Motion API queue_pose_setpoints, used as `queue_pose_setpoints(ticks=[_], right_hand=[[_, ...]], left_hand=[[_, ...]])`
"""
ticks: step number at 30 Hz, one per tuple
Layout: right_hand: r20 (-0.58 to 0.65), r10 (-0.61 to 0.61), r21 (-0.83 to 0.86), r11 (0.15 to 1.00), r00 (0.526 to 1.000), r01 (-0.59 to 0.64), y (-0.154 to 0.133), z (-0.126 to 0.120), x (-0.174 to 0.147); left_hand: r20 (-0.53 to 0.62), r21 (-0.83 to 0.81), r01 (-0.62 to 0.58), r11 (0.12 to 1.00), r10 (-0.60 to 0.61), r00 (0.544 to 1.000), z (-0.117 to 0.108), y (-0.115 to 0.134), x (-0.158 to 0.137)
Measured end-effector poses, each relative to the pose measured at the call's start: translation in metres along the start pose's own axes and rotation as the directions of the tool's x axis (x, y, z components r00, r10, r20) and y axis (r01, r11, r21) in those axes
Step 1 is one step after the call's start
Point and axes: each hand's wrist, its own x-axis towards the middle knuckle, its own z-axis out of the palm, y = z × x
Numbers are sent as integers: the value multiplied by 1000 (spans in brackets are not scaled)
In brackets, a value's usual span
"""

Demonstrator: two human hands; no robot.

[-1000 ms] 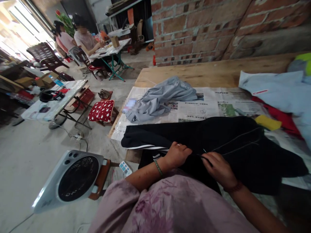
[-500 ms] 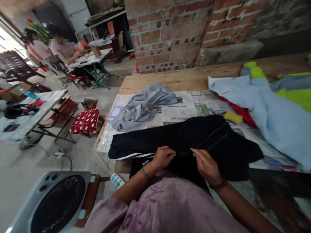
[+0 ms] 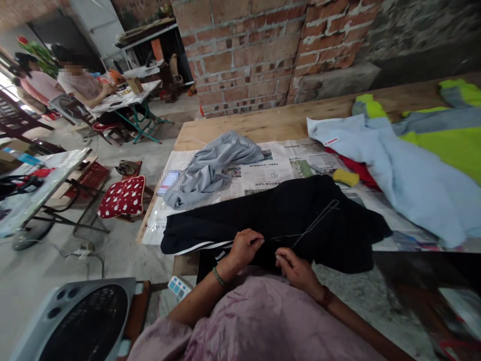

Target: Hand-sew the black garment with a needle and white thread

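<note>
My left hand is closed in a pinch at the front edge of black trousers with white side stripes. A pale thread reaches close to its fingertips; its long loop lies across the dark cloth. My right hand is also closed, lower and a little to the right, with the other strand of the thread running down to its fingers. Any needle is too small to make out. The part of the trousers below the table edge is mostly hidden by my hands and body.
Newspaper covers part of the wooden table. A crumpled grey garment lies behind the trousers; a yellow sponge-like piece and a light-blue garment lie right. A fan stands left, a cushioned stool farther back.
My right hand has drawn down and toward me, its fingers now curled in. The thread loop shows more plainly on the cloth. My left hand stays pinched in nearly the same place.
</note>
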Motion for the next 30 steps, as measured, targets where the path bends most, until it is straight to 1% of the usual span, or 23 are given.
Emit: queue_pose_setpoints(ticks=[3, 5, 7, 9, 10, 13, 15, 17, 19, 21, 24, 27, 30], right_hand=[[36, -96, -53, 994, 995, 98, 0, -4, 1], [26, -173, -82, 981, 985, 175, -1, -17, 5], [-2, -221, -129, 967, 975, 219, -3, -35, 13], [-5, -251, -203, 948, 968, 244, -3, -55, 25], [13, -269, -242, 934, 963, 264, -4, -63, 32], [133, -317, -344, 874, 939, 344, -5, -76, 55], [253, -334, -376, 831, 908, 411, -6, -75, 69], [361, -347, -365, 802, 866, 473, -7, -69, 80], [426, -357, -330, 794, 831, 510, -7, -63, 87], [462, -363, -294, 798, 809, 526, -6, -59, 91], [493, -366, -254, 807, 789, 533, -5, -59, 92], [519, -343, -258, 811, 783, 526, -5, -61, 91], [529, -317, -282, 809, 787, 516, -4, -63, 90]], left_hand=[[-30, 84, -81, 993, 83, 996, -1, -1, -3], [-44, 154, -140, 978, 149, 988, -2, 0, -5], [-33, 189, -164, 968, 173, 984, -2, 1, -6], [-9, 173, -146, 974, 150, 989, -2, 2, -6], [-2, 150, -124, 981, 126, 992, -2, 3, -5], [29, 20, -46, 999, 45, 999, -3, 5, -3], [64, -89, 5, 996, 1, 998, -5, 6, -1], [95, -174, 56, 983, -40, 995, -6, 6, -1], [113, -223, 106, 969, -82, 990, -8, 6, -1], [123, -255, 144, 956, -116, 986, -8, 5, 0], [148, -293, 199, 935, -161, 976, -7, 4, 1], [186, -334, 258, 907, -204, 961, -5, 1, 3], [199, -358, 275, 892, -215, 956, -5, 1, 3]])
